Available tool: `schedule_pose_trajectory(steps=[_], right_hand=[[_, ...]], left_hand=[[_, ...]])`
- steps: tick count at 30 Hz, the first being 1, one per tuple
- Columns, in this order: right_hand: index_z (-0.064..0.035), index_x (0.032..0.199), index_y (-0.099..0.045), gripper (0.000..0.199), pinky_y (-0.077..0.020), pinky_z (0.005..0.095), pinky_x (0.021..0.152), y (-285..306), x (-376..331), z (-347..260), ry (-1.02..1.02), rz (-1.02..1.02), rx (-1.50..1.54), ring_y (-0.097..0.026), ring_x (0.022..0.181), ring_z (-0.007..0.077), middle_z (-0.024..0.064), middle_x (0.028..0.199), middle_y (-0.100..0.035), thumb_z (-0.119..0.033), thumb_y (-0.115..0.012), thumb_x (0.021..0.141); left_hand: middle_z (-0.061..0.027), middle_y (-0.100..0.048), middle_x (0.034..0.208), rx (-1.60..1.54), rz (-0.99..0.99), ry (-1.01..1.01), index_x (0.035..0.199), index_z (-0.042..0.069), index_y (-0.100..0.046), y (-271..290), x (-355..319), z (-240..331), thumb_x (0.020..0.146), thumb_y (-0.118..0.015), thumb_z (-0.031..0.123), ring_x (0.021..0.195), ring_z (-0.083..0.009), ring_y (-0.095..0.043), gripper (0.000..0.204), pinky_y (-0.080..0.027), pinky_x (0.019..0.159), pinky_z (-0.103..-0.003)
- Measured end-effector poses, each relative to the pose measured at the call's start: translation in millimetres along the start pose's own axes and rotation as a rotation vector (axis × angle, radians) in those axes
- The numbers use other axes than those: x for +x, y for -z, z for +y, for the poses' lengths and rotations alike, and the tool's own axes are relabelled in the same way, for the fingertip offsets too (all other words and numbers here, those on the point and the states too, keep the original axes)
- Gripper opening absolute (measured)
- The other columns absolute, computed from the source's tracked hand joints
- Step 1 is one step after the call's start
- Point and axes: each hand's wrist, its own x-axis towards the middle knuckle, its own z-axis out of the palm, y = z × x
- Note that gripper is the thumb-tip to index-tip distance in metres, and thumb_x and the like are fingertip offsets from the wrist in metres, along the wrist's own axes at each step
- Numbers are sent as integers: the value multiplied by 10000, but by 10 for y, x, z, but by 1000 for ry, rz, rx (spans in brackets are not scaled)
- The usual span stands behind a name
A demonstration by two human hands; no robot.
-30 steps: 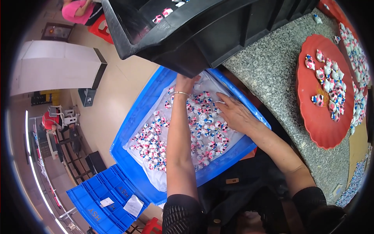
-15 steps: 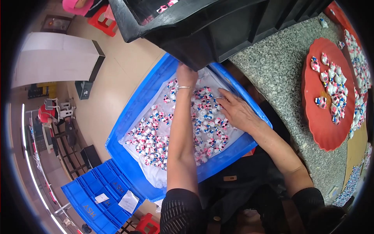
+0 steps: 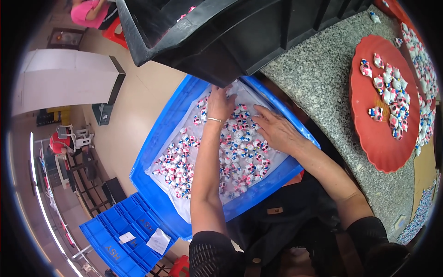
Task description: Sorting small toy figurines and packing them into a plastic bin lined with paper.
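Both my hands reach into a blue plastic bin [image 3: 159, 134] lined with a white sheet [image 3: 177, 203]. Many small white, pink and blue figurines [image 3: 173, 168] lie loose on the sheet. My left hand [image 3: 220, 105], with a bracelet at the wrist, is at the bin's far end, just below the black crate's corner. Its thumb stands apart from the fingers, whose tips are partly hidden, and nothing shows in its grasp. Over the right side of the figurines, my right hand [image 3: 277, 131] is open, fingers stretched and close to the nearest pieces.
A black crate [image 3: 258, 41] overhangs the bin's far end. On the right, a speckled stone counter [image 3: 318, 87] bears a red scalloped tray [image 3: 369, 134] with figurines on it. Stacked blue crates [image 3: 110, 235] stand at lower left. A person in pink [image 3: 87, 14] is at the far left.
My left hand has come slightly nearer, out from beneath the black crate's corner, so its thumb and fingers show more. My right hand has shifted slightly left. The whole view has shifted a little.
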Motion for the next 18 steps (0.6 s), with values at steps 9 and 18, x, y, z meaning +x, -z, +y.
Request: schedule_pose_trajectory(steps=[9, 18], right_hand=[[-14, 1137, -554, 339, -417, 413, 960, 1, -7, -11, -1, -68, -44, -496, 1139, 336, 147, 1349, -401, -94, -606, 811], [-11, 1143, -552, 350, -409, 418, 964, -15, -26, 10, 13, -58, -86, -489, 1150, 336, 163, 1348, -399, -88, -609, 806]], left_hand=[[-42, -587, 933, -343, 230, -25, 903, 26, -638, -437, 66, -87, 818, -613, -17, 839, -118, -578, 98, -475, 714, -218], [-106, -649, 839, -155, 157, 114, 820, 24, -648, -507, 198, -85, 737, -679, 43, 797, -190, -627, 91, -491, 680, -282]])
